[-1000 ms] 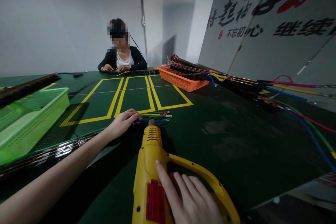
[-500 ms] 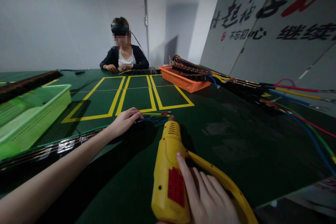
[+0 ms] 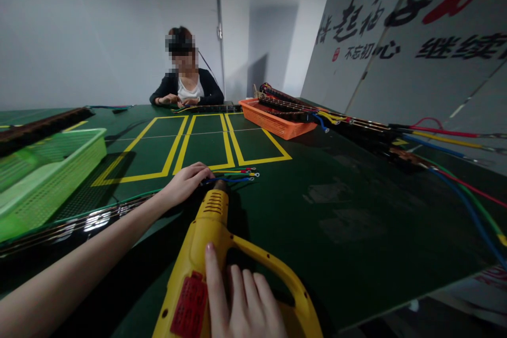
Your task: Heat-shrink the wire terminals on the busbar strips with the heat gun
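My right hand [image 3: 241, 301] grips a yellow heat gun [image 3: 206, 222] by its body, the index finger stretched along the casing. The gun's metal nozzle [image 3: 220, 185] is close to the blue wire [image 3: 233, 180], just right of my left hand; I cannot tell whether they touch. My left hand [image 3: 189, 182] is closed over the end of a wire bundle, from which green, yellow and blue wires with ring terminals [image 3: 256, 175] stick out to the right. A long black wire harness [image 3: 99, 220] runs left beneath my left forearm. My left fingertips are partly hidden.
A green basket [image 3: 79, 163] stands at the left. Farther back right, an orange basket [image 3: 285, 129] carries wire harnesses, with loose coloured leads reaching over the right side. Yellow tape rectangles [image 3: 190, 142] mark the green table. Across it sits a person [image 3: 188, 84] with hands on a harness.
The heat gun in my right hand has swung left, its nozzle moving from the terminals toward my left hand. The ring terminals now show clearly. My left hand has hardly moved.
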